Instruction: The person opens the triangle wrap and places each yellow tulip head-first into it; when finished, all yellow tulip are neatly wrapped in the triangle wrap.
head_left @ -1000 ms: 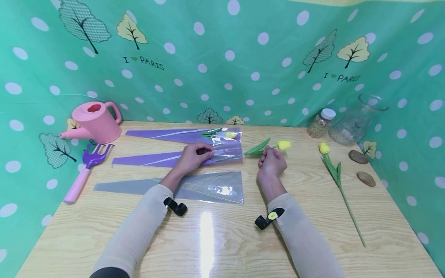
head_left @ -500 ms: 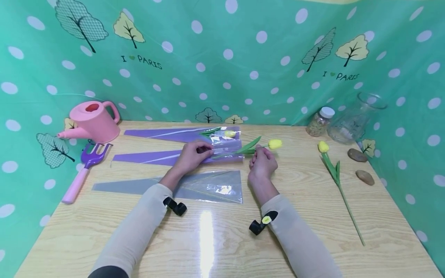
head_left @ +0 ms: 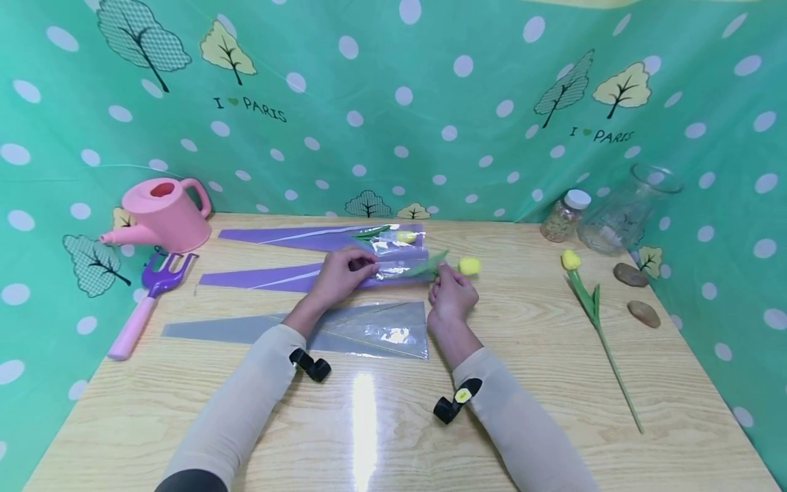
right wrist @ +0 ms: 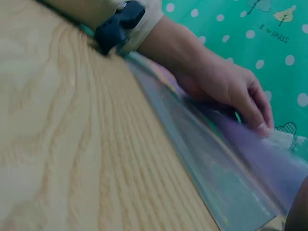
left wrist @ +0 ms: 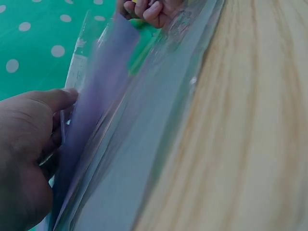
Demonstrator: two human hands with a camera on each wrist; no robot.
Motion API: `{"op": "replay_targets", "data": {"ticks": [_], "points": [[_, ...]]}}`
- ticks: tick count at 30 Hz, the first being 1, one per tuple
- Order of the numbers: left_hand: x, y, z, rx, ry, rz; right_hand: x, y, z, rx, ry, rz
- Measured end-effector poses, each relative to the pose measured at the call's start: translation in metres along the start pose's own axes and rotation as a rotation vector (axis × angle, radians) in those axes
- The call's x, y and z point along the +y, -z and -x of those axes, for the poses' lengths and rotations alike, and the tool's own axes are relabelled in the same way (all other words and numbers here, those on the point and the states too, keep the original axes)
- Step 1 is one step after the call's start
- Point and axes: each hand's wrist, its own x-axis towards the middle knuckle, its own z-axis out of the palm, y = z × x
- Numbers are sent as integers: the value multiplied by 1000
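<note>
My left hand point(head_left: 337, 279) pinches the clear upper layer of the middle purple flower sleeve point(head_left: 261, 281), lifting it at its wide end. My right hand point(head_left: 453, 294) grips a yellow artificial tulip point(head_left: 469, 266) just below the bloom. Its leaves and stem lie inside the sleeve's mouth, while the bloom sticks out to the right. In the left wrist view, the raised film point(left wrist: 103, 72) stands up beside my thumb, with the fingers of my right hand point(left wrist: 153, 10) at the far end. Behind lies another purple sleeve point(head_left: 289, 236) with a tulip in it.
A grey sleeve point(head_left: 246, 332) lies nearer me. Another tulip point(head_left: 605, 342) rests at right, near two stones point(head_left: 643, 313), a white-capped jar point(head_left: 561, 220) and a glass vase point(head_left: 615, 219). A pink watering can point(head_left: 175, 222) and hand fork point(head_left: 144, 311) stand left.
My right hand has moved left, sliding the tulip's stem and leaves deeper into the middle purple sleeve. My left hand has stayed at the sleeve's mouth.
</note>
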Motion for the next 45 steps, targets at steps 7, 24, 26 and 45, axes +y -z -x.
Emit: {"op": "replay_targets", "data": {"ticks": [7,24,26,45], "points": [[-3,0,2,-25,-3,-7,-29,16,-11,-73,25,46],[-4,-8,-1,-51,2,-12,-88,89,-105,-708,303,1014],[-4,-8,-1,-45,3,-10,-87,90,-107,-743,302,1038],[1,1,1,-60,17,-22,-82,82,-104,-681,402,1036]]}}
